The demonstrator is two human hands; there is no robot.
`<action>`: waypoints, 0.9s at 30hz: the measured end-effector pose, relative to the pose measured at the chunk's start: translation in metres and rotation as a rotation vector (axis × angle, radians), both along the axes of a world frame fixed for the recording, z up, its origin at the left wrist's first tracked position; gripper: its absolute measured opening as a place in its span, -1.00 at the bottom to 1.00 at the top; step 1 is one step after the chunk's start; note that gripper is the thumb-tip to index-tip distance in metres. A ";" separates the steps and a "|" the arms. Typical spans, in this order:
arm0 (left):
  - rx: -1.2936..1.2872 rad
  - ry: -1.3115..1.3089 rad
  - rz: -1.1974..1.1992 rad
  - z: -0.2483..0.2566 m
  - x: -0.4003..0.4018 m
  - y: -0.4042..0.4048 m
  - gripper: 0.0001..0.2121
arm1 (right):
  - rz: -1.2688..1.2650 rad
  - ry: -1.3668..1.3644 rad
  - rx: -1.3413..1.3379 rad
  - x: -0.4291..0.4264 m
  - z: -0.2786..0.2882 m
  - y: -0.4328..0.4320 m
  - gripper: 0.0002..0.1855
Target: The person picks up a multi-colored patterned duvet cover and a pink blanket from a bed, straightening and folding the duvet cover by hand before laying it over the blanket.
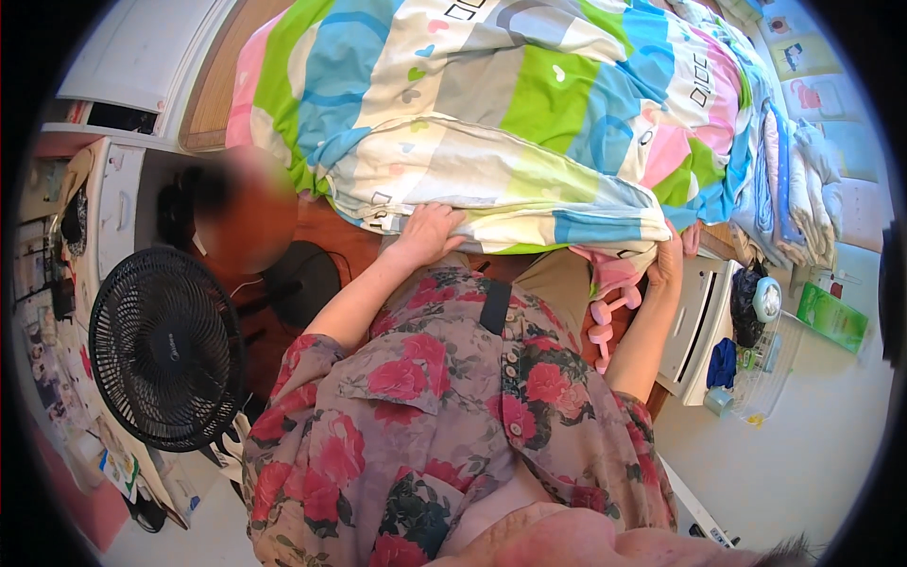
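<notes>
A patterned duvet cover (468,92) with green, blue, white, grey and pink patches spreads over the bed before me. Its near edge is folded back and shows the paler inside of the cloth. My left hand (431,230) lies on this folded edge near the middle, fingers over the cloth; whether they pinch it is unclear. At the right end of the fold my right hand (666,259) grips the cover's corner, with the thumb on top. A pink part of the cover hangs below the corner, beside my right wrist.
A black fan (170,351) stands at my left, near a white cabinet (119,205). Pink dumbbells (602,333) lie on the floor at my right, by a white bedside cabinet (691,340). Folded bedding (793,184) is piled at the bed's right side. A blurred patch hides part of the left.
</notes>
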State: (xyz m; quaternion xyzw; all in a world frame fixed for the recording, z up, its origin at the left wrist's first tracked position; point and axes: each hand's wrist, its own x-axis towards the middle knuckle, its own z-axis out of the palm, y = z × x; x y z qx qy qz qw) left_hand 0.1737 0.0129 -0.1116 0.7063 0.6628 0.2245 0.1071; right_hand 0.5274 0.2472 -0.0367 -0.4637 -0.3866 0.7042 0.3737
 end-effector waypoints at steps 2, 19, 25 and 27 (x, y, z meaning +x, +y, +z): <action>-0.231 -0.154 -0.057 0.003 -0.007 0.007 -0.73 | -0.017 0.004 -0.011 -0.003 0.008 -0.005 -0.75; -0.433 -0.268 -0.109 0.029 -0.030 0.010 -0.76 | -0.056 -0.072 0.001 0.017 0.025 -0.010 -0.74; 0.033 -1.029 0.525 0.115 -0.077 0.046 -0.81 | 0.467 -0.090 0.140 0.024 0.059 -0.036 -0.54; 0.209 -1.061 0.509 0.123 -0.073 0.068 -0.81 | 0.508 -0.144 0.103 0.022 0.067 -0.041 -0.47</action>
